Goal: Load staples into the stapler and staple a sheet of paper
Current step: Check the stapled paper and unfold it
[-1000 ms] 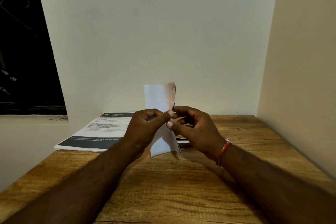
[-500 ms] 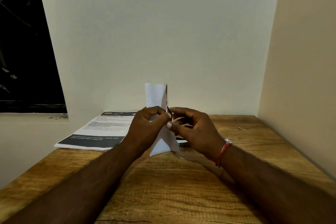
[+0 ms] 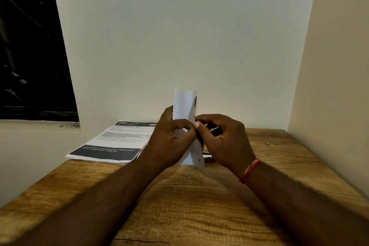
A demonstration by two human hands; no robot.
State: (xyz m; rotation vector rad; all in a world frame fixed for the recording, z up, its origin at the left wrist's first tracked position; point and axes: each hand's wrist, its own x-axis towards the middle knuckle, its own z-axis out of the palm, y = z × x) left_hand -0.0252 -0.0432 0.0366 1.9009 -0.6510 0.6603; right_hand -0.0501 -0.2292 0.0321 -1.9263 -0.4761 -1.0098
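Observation:
A folded white sheet of paper (image 3: 184,106) with a dark printed edge stands upright above the wooden table (image 3: 199,205). My left hand (image 3: 169,138) pinches it from the left, fingers wrapped behind it. My right hand (image 3: 223,140) meets it at the paper's right edge, thumb and forefinger closed there. Its curled fingers hold a small dark object that looks like the stapler (image 3: 214,132), which is mostly hidden. A dark strip (image 3: 206,154) shows on the table under the right hand.
A stack of printed sheets (image 3: 111,144) lies at the table's back left, by the wall. A tiny metal bit (image 3: 267,143) rests at the back right. Walls close the table off behind and on the right; a dark window (image 3: 30,46) is at the left.
The folded paper has turned and shifted a little to the right. My left fingers now wrap behind it. Both hands stay together at its edge.

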